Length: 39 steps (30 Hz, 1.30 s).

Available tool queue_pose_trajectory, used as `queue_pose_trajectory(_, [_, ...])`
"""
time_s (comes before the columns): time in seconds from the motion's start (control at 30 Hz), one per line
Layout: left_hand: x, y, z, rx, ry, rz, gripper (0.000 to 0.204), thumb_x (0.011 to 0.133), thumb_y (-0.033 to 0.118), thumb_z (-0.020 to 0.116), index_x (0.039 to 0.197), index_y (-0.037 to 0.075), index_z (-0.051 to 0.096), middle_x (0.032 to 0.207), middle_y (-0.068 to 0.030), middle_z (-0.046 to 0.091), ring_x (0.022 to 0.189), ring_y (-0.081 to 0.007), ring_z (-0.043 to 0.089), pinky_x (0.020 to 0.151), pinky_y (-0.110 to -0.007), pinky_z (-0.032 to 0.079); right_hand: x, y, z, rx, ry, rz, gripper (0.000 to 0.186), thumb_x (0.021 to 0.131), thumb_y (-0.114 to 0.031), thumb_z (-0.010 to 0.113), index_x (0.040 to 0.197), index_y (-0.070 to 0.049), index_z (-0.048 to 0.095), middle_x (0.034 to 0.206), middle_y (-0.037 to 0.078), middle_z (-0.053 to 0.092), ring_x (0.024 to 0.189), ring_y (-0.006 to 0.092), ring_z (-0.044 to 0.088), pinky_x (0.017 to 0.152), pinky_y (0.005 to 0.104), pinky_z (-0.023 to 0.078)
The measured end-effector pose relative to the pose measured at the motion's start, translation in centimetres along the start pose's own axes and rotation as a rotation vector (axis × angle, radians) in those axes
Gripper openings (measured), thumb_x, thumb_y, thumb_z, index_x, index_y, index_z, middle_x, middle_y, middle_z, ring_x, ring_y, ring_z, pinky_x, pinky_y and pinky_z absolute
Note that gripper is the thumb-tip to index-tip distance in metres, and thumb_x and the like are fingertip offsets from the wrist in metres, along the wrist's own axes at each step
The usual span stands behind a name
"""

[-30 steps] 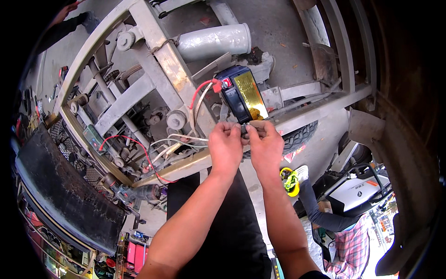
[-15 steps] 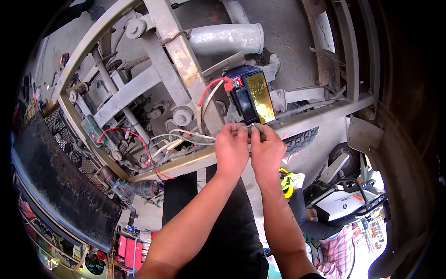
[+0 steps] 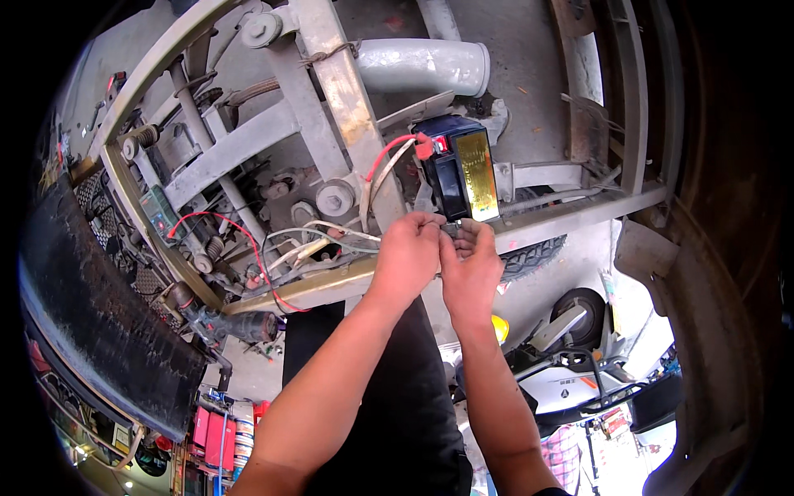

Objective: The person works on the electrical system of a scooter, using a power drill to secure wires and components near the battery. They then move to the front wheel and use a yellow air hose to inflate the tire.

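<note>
My bare arms reach up over my black trousers (image 3: 389, 364). My left hand (image 3: 409, 252) and right hand (image 3: 471, 260) are close together, and the fingertips of both look pinched on one small grey bit (image 3: 454, 224). I can't tell what it is, because my fingers hide most of it. It is at the near end of the battery (image 3: 449, 178), but I can't see if the two touch.

I think the small bit could slip, since only my tips hold it, and then drop through a gap in the frame. If it is metal and touches two bare battery ends at once, it might spark. A hard push could tip the battery, as I can't see what holds it up. My left hand could snag the pale wires (image 3: 331, 227) just beside it.

The battery is a smooth box, dark with flat sides, and its gold label (image 3: 477, 178) is shiny. At its far left corner is a red cap (image 3: 424, 147), with a bendy red wire (image 3: 385, 153) coming off it. The near frame bar (image 3: 331, 285) is hard, square and dusty, with brown marks. Under it, to my right, is a black tyre (image 3: 533, 258) with chunky bumps. Left of the battery is a round metal disc (image 3: 335, 198). Farther off is a fat, round grey tube (image 3: 422, 66), a bit shiny and scuffed, above the grey floor (image 3: 529, 99).
</note>
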<state>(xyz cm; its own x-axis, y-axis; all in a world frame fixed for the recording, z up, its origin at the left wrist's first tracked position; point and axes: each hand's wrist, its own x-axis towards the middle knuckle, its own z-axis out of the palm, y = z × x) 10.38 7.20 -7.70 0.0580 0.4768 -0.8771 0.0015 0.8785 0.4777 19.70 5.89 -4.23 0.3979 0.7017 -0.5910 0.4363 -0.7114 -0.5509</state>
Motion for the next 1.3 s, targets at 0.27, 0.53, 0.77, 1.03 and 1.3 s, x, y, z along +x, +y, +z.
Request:
queue_pose_trajectory(0.27, [-0.3,0.5,-0.2,0.079,-0.021,0.008,0.022,0.092,0.009,0.050,0.101,-0.007,0.062,0.077,-0.0082,0.064,0.066,-0.0126,0.060,0.059,-0.028,0.049,-0.1,1.0,0.2,0.063,0.024,-0.041,0.031,0.082,-0.008,0.067,0.109,0.005,0.056,0.092,0.015,0.065,0.078,0.0186,0.066,0.070,0.0295,0.053])
queue_pose_trajectory(0.53, [-0.7,0.6,1.5,0.133,0.161,0.022,0.015,0.089,0.007,0.059,0.092,-0.007,0.063,0.073,-0.0078,0.065,0.061,-0.0120,0.061,0.056,-0.027,0.049,-0.3,0.1,-0.1,0.412,-0.021,0.169,0.025,0.085,0.005,0.060,0.109,0.008,0.055,0.096,0.014,0.065,0.084,0.0140,0.064,0.072,0.0261,0.054])
queue_pose_trajectory(0.77, [-0.5,1.8,1.7,0.050,0.169,-0.075,0.013,0.089,0.007,0.059,0.090,-0.005,0.064,0.072,-0.0047,0.063,0.056,-0.0102,0.058,0.048,-0.026,0.043,0.5,1.0,-1.4,0.346,-0.145,0.160,0.032,0.081,0.004,0.064,0.113,0.007,0.057,0.104,0.016,0.064,0.095,0.0158,0.063,0.085,0.0268,0.050])
queue_pose_trajectory(1.03, [-0.3,1.0,2.0,0.072,0.216,-0.062,0.013,0.088,0.008,0.060,0.092,-0.003,0.066,0.074,-0.0073,0.066,0.064,-0.0144,0.060,0.059,-0.029,0.048,0.1,1.0,-0.4,0.295,-0.030,0.088,0.030,0.081,-0.004,0.067,0.108,0.004,0.057,0.092,0.014,0.067,0.081,0.0185,0.066,0.076,0.0297,0.053])
queue_pose_trajectory(1.3, [0.0,3.3,0.9,0.535,0.136,0.088,0.017,0.085,0.010,0.061,0.093,-0.003,0.066,0.078,-0.0207,0.066,0.070,-0.0298,0.066,0.067,-0.037,0.050,0.2,0.6,0.2,0.173,0.001,0.074,0.027,0.083,-0.005,0.065,0.107,0.003,0.056,0.086,0.013,0.064,0.076,0.0184,0.063,0.069,0.0308,0.052])
